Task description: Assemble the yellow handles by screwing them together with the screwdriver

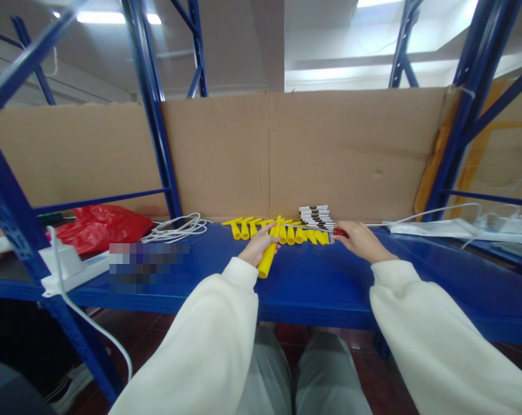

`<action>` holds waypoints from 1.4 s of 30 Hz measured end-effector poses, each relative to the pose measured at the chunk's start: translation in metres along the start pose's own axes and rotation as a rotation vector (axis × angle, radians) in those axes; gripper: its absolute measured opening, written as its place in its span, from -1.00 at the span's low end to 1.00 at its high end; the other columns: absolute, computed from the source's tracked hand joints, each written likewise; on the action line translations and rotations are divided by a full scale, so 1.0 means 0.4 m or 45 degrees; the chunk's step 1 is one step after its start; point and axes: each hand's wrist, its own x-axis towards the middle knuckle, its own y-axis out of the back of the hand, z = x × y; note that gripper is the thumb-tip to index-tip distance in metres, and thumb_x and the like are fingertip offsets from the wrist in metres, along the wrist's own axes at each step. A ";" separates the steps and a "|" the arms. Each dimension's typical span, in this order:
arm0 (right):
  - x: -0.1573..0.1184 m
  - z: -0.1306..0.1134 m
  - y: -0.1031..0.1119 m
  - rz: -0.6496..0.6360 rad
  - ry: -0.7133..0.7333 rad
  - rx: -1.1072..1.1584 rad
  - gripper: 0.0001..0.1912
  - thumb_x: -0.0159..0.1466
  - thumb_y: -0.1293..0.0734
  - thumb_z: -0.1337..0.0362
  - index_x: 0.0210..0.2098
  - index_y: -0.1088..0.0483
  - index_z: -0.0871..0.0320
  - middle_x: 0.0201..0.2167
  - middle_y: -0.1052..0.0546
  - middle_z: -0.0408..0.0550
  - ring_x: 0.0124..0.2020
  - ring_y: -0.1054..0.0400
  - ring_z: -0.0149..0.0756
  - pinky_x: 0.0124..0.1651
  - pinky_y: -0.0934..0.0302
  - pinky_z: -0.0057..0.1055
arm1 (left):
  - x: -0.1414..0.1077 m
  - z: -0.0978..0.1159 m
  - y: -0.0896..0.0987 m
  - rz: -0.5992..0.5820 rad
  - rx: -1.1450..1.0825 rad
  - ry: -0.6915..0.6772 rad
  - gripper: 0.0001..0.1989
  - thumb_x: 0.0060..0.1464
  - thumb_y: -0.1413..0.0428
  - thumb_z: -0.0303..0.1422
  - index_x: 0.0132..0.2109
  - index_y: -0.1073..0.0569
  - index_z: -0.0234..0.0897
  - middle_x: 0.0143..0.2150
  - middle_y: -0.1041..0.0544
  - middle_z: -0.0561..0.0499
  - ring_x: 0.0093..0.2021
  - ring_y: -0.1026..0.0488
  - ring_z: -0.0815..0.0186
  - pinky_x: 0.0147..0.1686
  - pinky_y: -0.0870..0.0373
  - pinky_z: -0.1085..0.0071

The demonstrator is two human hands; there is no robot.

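Note:
In my left hand (261,245) is a yellow piece with a round tubular handle (268,262), its tube end slanting toward me. My fingers are closed around it. My right hand (360,239) grips the red handle of a screwdriver (341,232), whose thin shaft points left toward the top of the yellow piece. Whether the tip touches it I cannot tell. Behind my hands, several similar yellow pieces (290,235) lie in a row on the blue shelf (316,282). A stack of white strips with dark marks (316,216) lies behind the row, near my right hand.
A cardboard panel (217,155) closes off the back between blue posts (152,109). To the left are a red plastic bag (105,225), coiled white cable (178,227) and a white power strip (83,274). White packaging (434,227) and cords lie at right.

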 end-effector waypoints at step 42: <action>-0.016 -0.036 0.005 -0.059 -0.059 -0.160 -0.85 0.31 -0.23 0.21 -0.26 -0.43 0.07 -0.26 -0.63 0.01 -0.29 -0.49 -0.17 -0.38 -0.14 -0.40 | 0.013 -0.005 0.040 -0.016 0.023 0.103 -0.24 0.05 -0.10 -0.70 0.36 -0.22 -0.17 -0.42 -0.48 0.04 -0.63 -0.35 0.44 -0.66 -0.27 0.56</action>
